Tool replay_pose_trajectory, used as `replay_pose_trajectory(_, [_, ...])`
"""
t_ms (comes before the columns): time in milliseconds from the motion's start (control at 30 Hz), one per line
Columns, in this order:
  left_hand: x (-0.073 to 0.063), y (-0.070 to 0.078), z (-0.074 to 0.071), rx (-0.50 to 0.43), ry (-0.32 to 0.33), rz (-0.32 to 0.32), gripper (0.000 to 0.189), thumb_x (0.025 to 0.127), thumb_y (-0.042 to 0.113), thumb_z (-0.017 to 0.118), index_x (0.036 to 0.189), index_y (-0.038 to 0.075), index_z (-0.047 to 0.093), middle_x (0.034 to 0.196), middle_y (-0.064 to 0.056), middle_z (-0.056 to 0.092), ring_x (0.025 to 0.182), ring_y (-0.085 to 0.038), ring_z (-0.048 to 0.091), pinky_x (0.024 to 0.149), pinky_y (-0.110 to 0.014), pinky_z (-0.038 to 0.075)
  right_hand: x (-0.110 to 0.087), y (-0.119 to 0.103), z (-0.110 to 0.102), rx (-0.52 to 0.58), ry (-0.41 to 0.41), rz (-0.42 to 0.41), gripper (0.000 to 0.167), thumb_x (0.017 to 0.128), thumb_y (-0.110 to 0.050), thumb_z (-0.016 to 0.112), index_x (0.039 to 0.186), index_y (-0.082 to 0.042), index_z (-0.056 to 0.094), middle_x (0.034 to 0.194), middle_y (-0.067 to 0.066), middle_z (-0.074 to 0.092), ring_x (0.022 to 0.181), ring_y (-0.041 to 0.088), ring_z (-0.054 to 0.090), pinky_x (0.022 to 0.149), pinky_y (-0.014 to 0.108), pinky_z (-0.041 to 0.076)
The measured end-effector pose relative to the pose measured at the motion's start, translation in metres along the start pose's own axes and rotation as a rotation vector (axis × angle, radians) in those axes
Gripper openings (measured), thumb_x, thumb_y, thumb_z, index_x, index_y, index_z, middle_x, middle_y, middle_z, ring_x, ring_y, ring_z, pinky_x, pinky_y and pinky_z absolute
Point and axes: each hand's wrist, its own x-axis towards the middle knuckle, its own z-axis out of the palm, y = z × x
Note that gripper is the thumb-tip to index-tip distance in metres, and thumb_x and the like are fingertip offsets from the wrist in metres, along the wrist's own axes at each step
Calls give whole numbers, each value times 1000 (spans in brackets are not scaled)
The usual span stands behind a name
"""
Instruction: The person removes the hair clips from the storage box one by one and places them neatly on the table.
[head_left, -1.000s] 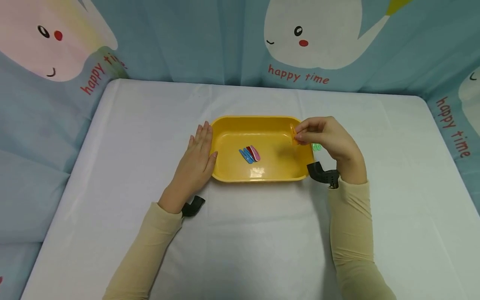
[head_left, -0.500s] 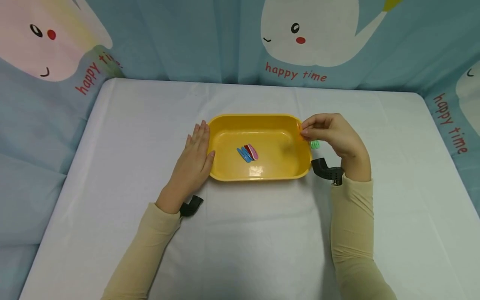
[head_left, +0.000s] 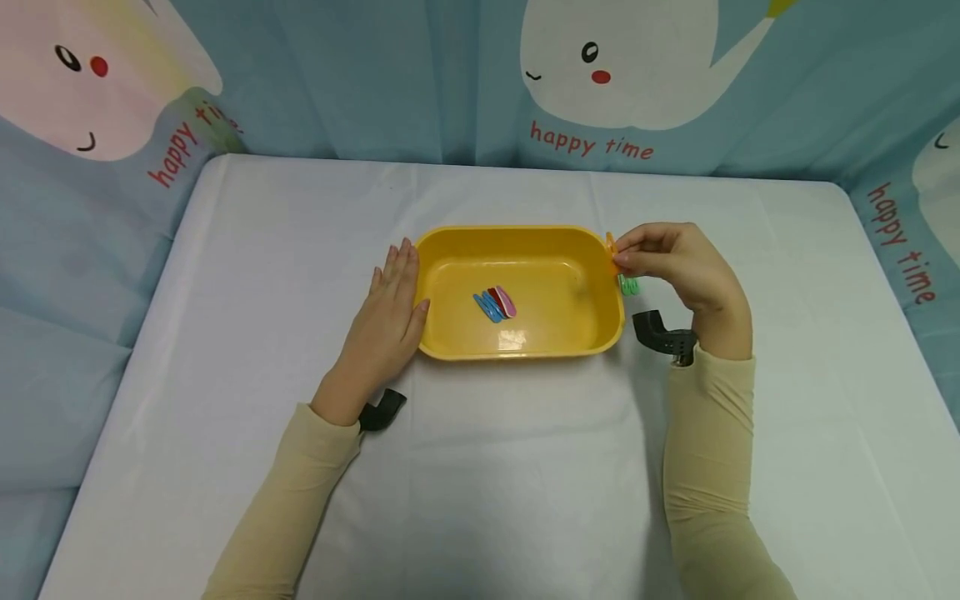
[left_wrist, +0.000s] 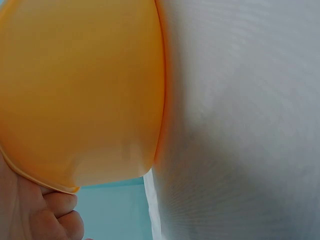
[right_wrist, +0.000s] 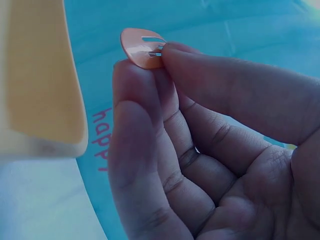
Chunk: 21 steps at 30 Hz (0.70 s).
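An orange snap hair clip (right_wrist: 134, 46) is pinched between thumb and forefinger of my right hand (head_left: 690, 267), just above the right rim of the yellow tray (head_left: 555, 312). The right wrist view shows the clip's broad end sticking out past the fingertips. My left hand (head_left: 378, 325) rests along the tray's left rim, fingers straight in the head view. Inside the tray, left of its middle, lie blue hair clips (head_left: 488, 307), a dark red clip (head_left: 495, 296) and a pink clip (head_left: 507, 302), side by side. Green hair clips (head_left: 629, 286) lie outside the tray beside its right wall, below my right hand.
A white cloth (head_left: 480, 467) covers the table under the tray. Blue curtains (head_left: 375, 75) with whale prints hang behind and at the sides. Black camera mounts (head_left: 663, 336) stick out from both wrists.
My right hand has moved right, carrying the orange hair clip from over the tray's inside to its right rim. The left hand stays on the left rim.
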Motion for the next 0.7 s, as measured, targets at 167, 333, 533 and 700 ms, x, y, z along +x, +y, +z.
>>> replay_pose_trajectory(167, [0, -1, 1, -1, 2, 1, 61, 102, 22, 35, 149, -5, 7, 156, -15, 4, 144, -28, 2, 114, -45, 5, -1, 2, -4, 23, 16, -1, 9, 88, 1, 63, 92, 0, 70, 82, 3, 70, 75, 17, 66, 71, 22, 54])
replay_pose_trajectory(333, [0, -1, 1, -2, 5, 2, 61, 101, 22, 35, 149, -5, 7, 156, -15, 4, 143, -31, 6, 114, -45, 6, -2, 4, -7, 34, 39, 4, 8, 87, 1, 63, 90, -1, 70, 80, 3, 69, 73, 17, 66, 70, 22, 54])
replay_pose_trajectory(533, [0, -1, 1, 3, 5, 6, 61, 101, 23, 35, 149, -5, 7, 156, -15, 4, 143, -31, 5, 114, -45, 5, -3, 6, -12, 51, 64, 19, 8, 87, 2, 63, 88, -2, 70, 80, 3, 69, 73, 18, 66, 69, 22, 54])
replay_pose_trajectory(700, [0, -2, 1, 10, 7, 9, 61, 101, 22, 35, 149, -5, 8, 156, -16, 4, 143, -30, 5, 114, -45, 5, -5, 8, -15, 79, 76, 30, 8, 86, 3, 63, 88, -2, 70, 79, 3, 69, 72, 16, 66, 69, 22, 54])
